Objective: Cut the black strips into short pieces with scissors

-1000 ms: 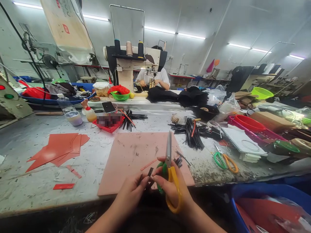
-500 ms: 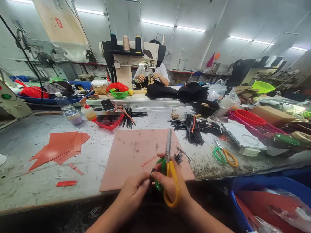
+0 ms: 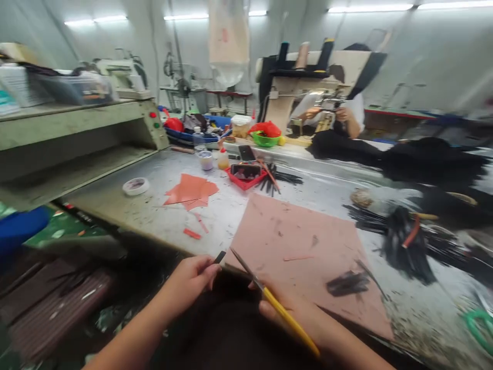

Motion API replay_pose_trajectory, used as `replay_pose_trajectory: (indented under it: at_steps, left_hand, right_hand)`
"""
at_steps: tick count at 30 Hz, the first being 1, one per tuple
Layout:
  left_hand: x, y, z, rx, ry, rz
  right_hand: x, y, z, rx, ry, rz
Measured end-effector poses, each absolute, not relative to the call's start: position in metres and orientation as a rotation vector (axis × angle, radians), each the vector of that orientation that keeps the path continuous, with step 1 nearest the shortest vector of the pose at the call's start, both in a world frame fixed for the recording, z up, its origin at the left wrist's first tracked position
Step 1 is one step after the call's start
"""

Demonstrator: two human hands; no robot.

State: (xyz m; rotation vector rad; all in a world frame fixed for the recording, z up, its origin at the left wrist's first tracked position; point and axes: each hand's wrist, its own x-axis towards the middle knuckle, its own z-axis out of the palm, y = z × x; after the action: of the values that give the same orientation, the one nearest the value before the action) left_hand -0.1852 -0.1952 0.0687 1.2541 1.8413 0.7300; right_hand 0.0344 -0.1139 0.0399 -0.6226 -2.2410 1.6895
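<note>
My left hand [image 3: 196, 275] pinches a short black strip [image 3: 220, 257] just off the table's front edge. In my right hand [image 3: 287, 308] is a pair of scissors with a yellow handle [image 3: 287, 317]; the blades [image 3: 244, 264] point up and left, toward the strip but apart from it. A pink board [image 3: 285, 231] lies on the table beyond both hands. On it rest a small pile of cut black strips [image 3: 347, 283] and a thin pink strip [image 3: 298, 258].
Orange-red pieces [image 3: 190, 190], a roll of white tape [image 3: 136, 186] and a red tray with a phone [image 3: 246, 182] lie to the left. Bundled black strips [image 3: 404, 241] and green-handled scissors [image 3: 477, 329] are at right. Across the table a person works at a sewing machine [image 3: 292, 97].
My view has swung left. My hands have moved apart: the left holds the black strip away from the right, and the scissors have tipped over toward the left.
</note>
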Motion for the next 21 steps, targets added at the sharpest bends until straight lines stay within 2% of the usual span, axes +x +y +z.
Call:
replay_pose_trajectory:
  at_steps: [6, 15, 21]
  left_hand:
    - [-0.207, -0.248, 0.059, 1.105, 1.917, 0.694]
    - [-0.223, -0.297, 0.015, 0.712, 1.993, 0.869]
    - [-0.218, -0.3, 0.007, 0.742, 1.954, 0.847]
  right_hand:
    - [-0.017, -0.134, 0.028, -0.413, -2.428, 1.738]
    - [-0.064, -0.154, 0.001, -0.438, -2.689, 1.849]
    - [-0.061, -0.148, 0.003, -0.533, -2.565, 1.853]
